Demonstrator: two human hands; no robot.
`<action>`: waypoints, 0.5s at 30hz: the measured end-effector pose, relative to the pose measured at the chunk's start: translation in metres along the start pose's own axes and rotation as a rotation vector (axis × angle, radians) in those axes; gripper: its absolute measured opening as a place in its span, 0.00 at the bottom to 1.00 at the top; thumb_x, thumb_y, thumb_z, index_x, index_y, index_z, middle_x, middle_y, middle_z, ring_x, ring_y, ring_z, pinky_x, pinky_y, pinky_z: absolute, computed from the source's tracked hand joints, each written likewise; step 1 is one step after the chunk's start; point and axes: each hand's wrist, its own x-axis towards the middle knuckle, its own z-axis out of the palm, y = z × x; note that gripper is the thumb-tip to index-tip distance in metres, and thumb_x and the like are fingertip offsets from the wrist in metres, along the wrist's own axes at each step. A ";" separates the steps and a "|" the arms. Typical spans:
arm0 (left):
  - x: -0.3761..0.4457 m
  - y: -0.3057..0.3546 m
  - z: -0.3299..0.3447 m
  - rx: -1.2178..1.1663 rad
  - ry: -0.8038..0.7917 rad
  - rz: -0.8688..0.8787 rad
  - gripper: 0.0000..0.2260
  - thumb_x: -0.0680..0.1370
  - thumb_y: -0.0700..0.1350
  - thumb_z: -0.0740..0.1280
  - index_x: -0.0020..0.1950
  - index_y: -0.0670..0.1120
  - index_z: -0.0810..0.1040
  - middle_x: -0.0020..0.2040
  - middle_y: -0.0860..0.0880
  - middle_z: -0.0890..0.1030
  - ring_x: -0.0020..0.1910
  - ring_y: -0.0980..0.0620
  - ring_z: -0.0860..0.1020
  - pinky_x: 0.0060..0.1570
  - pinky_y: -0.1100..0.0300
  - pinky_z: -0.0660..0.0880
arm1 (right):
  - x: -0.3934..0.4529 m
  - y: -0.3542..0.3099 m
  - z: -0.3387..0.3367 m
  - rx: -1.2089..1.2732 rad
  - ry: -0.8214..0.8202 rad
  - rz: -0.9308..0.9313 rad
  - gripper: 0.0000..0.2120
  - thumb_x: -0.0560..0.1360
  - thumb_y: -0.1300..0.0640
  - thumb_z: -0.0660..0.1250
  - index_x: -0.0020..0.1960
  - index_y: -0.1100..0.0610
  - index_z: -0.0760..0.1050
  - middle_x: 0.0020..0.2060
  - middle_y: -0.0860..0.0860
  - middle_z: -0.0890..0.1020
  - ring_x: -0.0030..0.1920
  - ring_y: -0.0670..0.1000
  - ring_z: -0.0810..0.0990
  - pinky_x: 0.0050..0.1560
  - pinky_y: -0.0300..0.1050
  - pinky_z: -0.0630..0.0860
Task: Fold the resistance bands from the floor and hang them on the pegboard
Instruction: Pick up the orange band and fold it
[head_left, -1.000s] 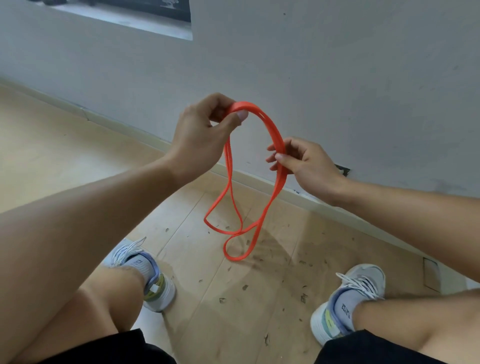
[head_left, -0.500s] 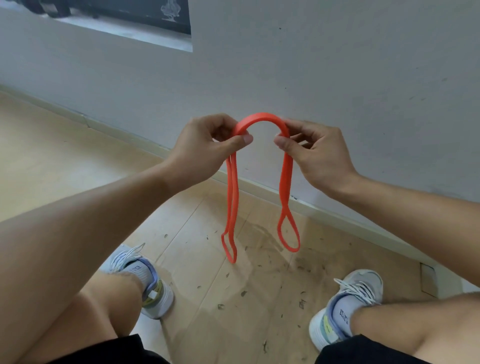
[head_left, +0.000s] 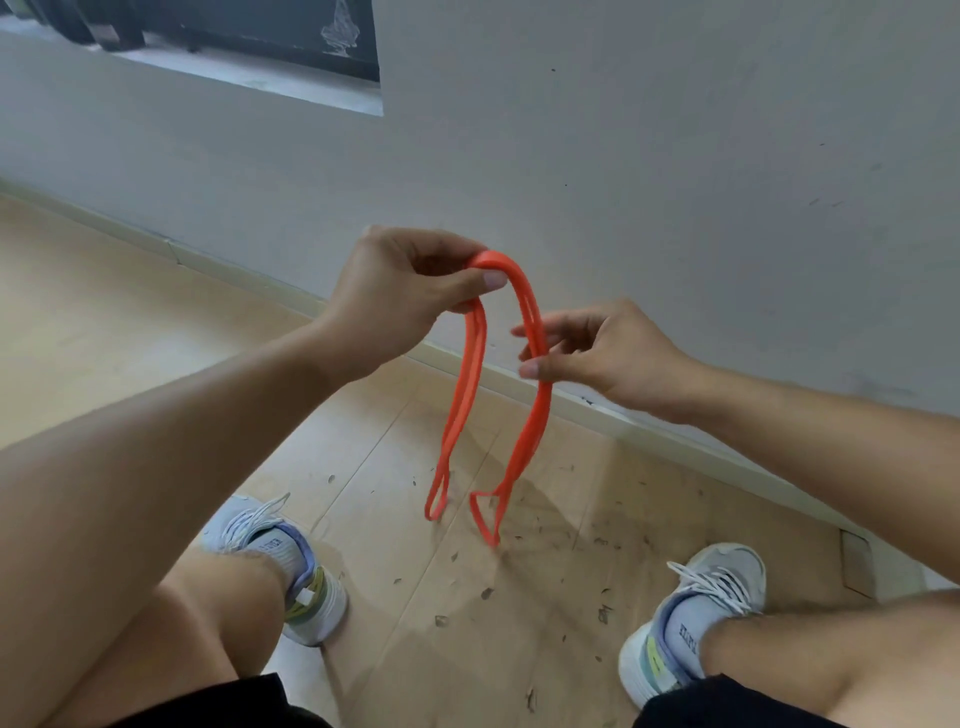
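Observation:
An orange resistance band (head_left: 532, 426) hangs doubled over in an arch, its two looped ends dangling just above the wooden floor. My left hand (head_left: 400, 291) pinches the top of the arch between thumb and fingers. My right hand (head_left: 597, 353) is lower, on the right strand, with thumb and fingertips loosely around it; the band passes between them. The pegboard is out of view.
A grey wall (head_left: 675, 156) with a pale baseboard (head_left: 649, 421) runs close in front. The wooden floor (head_left: 104, 322) is littered with small dark scraps. My two shoes (head_left: 291, 566) (head_left: 696, 613) and bare knees fill the lower frame. A dark recess (head_left: 260, 31) sits upper left.
My right hand has slid from the top of the arch down the right strand. The left hand keeps its pinch at the top; the dangling loops have swung closer together.

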 end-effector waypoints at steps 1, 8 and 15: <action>-0.001 0.002 0.002 -0.002 -0.023 0.011 0.08 0.74 0.42 0.77 0.52 0.45 0.86 0.45 0.47 0.88 0.45 0.50 0.87 0.48 0.58 0.83 | 0.000 0.001 0.005 -0.034 -0.035 0.022 0.18 0.71 0.55 0.80 0.59 0.47 0.83 0.45 0.48 0.89 0.43 0.44 0.86 0.48 0.36 0.81; -0.005 0.008 0.015 0.004 -0.089 0.059 0.08 0.72 0.41 0.78 0.51 0.43 0.86 0.44 0.46 0.88 0.43 0.48 0.87 0.47 0.55 0.84 | 0.005 0.003 0.025 -0.199 -0.012 0.033 0.12 0.75 0.47 0.76 0.55 0.52 0.85 0.39 0.44 0.86 0.43 0.43 0.85 0.48 0.39 0.80; -0.005 0.010 0.013 -0.072 -0.065 0.012 0.07 0.73 0.39 0.78 0.49 0.42 0.86 0.42 0.45 0.86 0.44 0.46 0.87 0.46 0.53 0.84 | 0.007 0.011 0.026 -0.122 -0.057 -0.003 0.03 0.79 0.60 0.70 0.51 0.54 0.77 0.48 0.50 0.88 0.51 0.47 0.87 0.59 0.54 0.82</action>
